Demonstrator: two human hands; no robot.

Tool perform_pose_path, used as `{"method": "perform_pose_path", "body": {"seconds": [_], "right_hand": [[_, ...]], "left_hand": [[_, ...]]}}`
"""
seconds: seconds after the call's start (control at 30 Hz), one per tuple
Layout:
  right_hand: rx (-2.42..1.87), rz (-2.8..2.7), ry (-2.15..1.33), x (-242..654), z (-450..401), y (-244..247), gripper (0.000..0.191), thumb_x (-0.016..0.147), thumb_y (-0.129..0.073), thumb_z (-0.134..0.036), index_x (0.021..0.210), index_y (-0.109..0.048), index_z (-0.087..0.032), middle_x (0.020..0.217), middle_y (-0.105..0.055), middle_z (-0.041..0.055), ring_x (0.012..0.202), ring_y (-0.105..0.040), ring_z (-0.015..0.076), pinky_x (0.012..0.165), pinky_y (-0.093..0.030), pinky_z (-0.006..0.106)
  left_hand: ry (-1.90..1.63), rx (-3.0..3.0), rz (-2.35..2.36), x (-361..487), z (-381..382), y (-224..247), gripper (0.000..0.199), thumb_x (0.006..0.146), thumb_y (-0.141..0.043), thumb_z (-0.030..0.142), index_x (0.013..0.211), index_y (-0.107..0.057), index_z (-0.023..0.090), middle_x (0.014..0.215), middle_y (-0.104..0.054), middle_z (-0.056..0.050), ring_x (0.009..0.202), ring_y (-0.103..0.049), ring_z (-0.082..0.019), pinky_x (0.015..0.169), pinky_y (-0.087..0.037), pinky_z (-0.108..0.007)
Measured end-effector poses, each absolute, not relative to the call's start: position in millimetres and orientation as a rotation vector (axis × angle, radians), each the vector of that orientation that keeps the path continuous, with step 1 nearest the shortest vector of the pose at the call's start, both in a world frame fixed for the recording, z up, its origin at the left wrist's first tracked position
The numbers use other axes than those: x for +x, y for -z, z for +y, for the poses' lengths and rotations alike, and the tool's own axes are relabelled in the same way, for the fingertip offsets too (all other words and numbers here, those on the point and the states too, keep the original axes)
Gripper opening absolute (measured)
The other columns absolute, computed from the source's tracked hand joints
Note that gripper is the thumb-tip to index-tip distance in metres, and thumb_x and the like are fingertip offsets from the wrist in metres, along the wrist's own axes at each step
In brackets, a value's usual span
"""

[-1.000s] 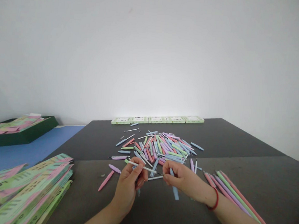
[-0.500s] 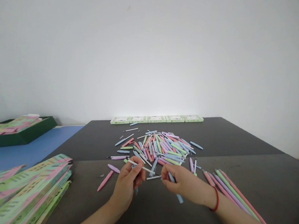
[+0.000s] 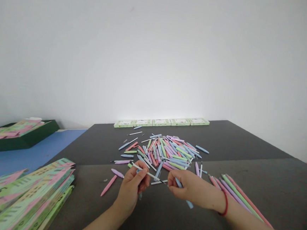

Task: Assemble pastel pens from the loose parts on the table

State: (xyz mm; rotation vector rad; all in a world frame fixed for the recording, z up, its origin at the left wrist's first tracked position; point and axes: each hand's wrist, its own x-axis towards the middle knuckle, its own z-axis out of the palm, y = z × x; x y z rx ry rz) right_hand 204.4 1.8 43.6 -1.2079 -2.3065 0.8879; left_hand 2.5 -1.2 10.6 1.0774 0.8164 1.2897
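My left hand (image 3: 135,181) pinches a white refill (image 3: 149,174) whose dark tip points toward the right hand; a blue pen part (image 3: 138,171) is also held in its fingers. My right hand (image 3: 181,184) is closed around a blue pen barrel (image 3: 189,204), which sticks out below the palm. The right fingertips are near the refill's tip, with a small gap between them. Beyond both hands lies a pile of pastel pen parts and white refills (image 3: 166,151). A pink barrel (image 3: 108,186) rests left of my left hand.
Several long pastel pens (image 3: 239,196) lie beside my right forearm. Flat green-and-white boxes (image 3: 161,122) line the table's far edge. Green and pink packages (image 3: 27,197) are stacked at the near left. A dark green tray (image 3: 34,138) with packages stands on a blue surface.
My right hand has moved slightly right and down with the blue barrel, away from the refill's tip. My left hand has barely moved.
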Motion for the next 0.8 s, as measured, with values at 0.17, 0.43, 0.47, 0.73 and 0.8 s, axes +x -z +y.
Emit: {"method": "perform_pose_path", "body": {"seconds": [0.17,0.43,0.47,0.73,0.8], "right_hand": [[-1.217,-2.297,-0.924,203.5,1.8,-44.2,0.005,0.075,-0.054,-0.016,0.077,-0.057,-0.019,0.07,-0.057,-0.0036,0.063,-0.049,0.0111,0.057,-0.034,0.02],[-1.211,-2.276,-0.906,201.6,-1.0,-48.4,0.005,0.075,-0.052,-0.014,0.076,-0.055,-0.018,0.07,-0.057,-0.0031,0.063,-0.049,0.0114,0.057,-0.034,0.02],[-1.213,-2.279,-0.883,201.4,-1.5,-48.7,0.006,0.074,-0.052,-0.014,0.076,-0.055,-0.018,0.07,-0.057,-0.0031,0.063,-0.049,0.0114,0.057,-0.034,0.021],[-1.216,-2.336,-0.698,193.9,-3.6,-42.7,0.01,0.071,-0.052,-0.011,0.077,-0.054,-0.019,0.069,-0.058,-0.003,0.062,-0.049,0.0115,0.057,-0.032,0.022],[-1.235,-2.305,-0.668,190.6,-4.2,-40.9,0.009,0.071,-0.051,-0.011,0.075,-0.054,-0.018,0.068,-0.057,-0.0029,0.062,-0.048,0.0116,0.057,-0.031,0.022]], "left_hand": [[-1.239,1.147,0.837,4.0,-3.1,-8.9,0.019,0.084,-0.056,0.033,0.077,-0.047,0.019,0.049,-0.047,0.007,0.04,-0.027,-0.005,0.04,-0.015,-0.016],[-1.233,1.126,0.859,4.2,-3.5,-9.6,0.02,0.082,-0.059,0.035,0.077,-0.047,0.02,0.049,-0.048,0.008,0.04,-0.028,-0.006,0.04,-0.015,-0.017],[-1.236,1.124,0.862,4.5,-3.8,-10.0,0.02,0.081,-0.059,0.035,0.077,-0.047,0.02,0.049,-0.048,0.007,0.04,-0.029,-0.005,0.04,-0.015,-0.017],[-1.204,1.145,0.887,12.1,-8.7,-6.4,0.024,0.08,-0.06,0.038,0.076,-0.046,0.019,0.05,-0.053,0.005,0.039,-0.028,-0.005,0.038,-0.016,-0.016],[-1.204,1.118,0.879,13.8,-9.2,-4.4,0.024,0.081,-0.059,0.038,0.076,-0.045,0.02,0.051,-0.054,0.005,0.039,-0.029,-0.006,0.038,-0.017,-0.016]]}}
